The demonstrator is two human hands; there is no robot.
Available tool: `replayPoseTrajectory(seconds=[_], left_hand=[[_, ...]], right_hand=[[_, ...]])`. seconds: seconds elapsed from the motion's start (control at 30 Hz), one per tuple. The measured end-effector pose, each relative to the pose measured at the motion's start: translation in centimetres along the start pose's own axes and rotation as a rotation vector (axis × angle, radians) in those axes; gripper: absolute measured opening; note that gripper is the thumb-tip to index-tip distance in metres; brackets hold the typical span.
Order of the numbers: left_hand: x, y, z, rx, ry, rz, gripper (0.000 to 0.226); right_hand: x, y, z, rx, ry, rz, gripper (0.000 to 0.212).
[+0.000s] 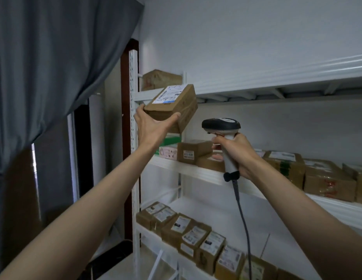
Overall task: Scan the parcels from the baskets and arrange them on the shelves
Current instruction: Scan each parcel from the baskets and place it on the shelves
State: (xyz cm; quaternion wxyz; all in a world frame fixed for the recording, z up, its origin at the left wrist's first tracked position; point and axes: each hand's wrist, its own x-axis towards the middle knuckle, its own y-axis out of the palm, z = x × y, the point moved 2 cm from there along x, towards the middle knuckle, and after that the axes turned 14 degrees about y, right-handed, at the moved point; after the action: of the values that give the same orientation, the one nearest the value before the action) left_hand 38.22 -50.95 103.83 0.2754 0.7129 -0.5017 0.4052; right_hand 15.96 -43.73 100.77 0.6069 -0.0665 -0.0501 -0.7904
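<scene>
My left hand (150, 126) holds a brown cardboard parcel (176, 107) from below, raised at the front edge of the top shelf (277, 82); thumb and fingers clasp its near end. A white shipping label covers the parcel's upper face. My right hand (234, 153) grips the handle of a grey and black barcode scanner (221, 125), head pointing left, just right of and below the parcel. Its cable (243, 219) hangs down.
A brown box (162, 79) sits on the top shelf's left end. The middle shelf (196, 171) carries several boxes; the lower shelf (153, 237) holds a row of labelled parcels. A grey curtain (54, 67) hangs on the left beside the white upright (133, 138).
</scene>
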Motion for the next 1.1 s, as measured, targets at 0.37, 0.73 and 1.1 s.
replayPoseTrajectory(seconds=[0.37, 0.73, 1.1], left_hand=[[15.2, 3.9, 1.3, -0.043, -0.005, -0.044, 0.107], [25.5, 10.8, 4.6, -0.093, -0.005, 0.055, 0.093], [28.4, 14.3, 8.5, 0.427, 0.422, 0.108, 0.066]], right_hand=[[5.6, 1.7, 0.7, -0.016, -0.009, 0.021, 0.021], [8.9, 1.7, -0.6, -0.029, -0.013, -0.026, 0.020], [11.5, 0.9, -2.2, 0.008, 0.005, -0.081, 0.020]])
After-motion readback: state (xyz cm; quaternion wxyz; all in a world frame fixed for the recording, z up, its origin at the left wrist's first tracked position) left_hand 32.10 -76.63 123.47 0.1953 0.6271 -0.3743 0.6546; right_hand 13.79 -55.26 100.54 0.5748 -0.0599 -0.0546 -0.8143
